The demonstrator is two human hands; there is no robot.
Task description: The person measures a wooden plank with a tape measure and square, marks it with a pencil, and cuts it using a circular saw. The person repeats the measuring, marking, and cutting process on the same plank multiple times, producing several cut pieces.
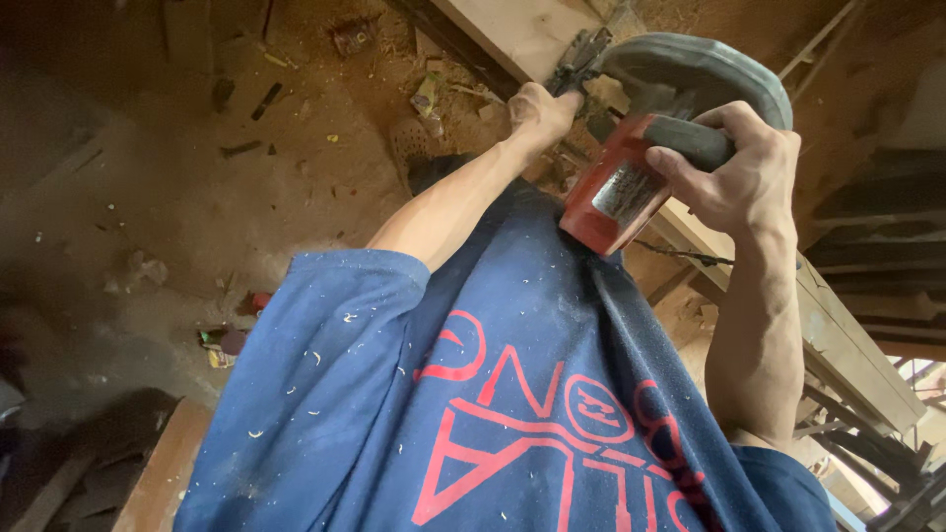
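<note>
Two hands, right hand (744, 172) gripping red power saw (631, 167)

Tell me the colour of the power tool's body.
Red, with a dark grey guard and black handle; the power tool shows best in the head view.

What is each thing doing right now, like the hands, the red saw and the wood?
Left hand: closed around the saw's front grip.
Right hand: closed on the black rear handle.
Red power saw: held in both hands, resting against the plank.
Wooden plank: lying under the saw.
Blue shirt: flecked with wood shavings.
</note>
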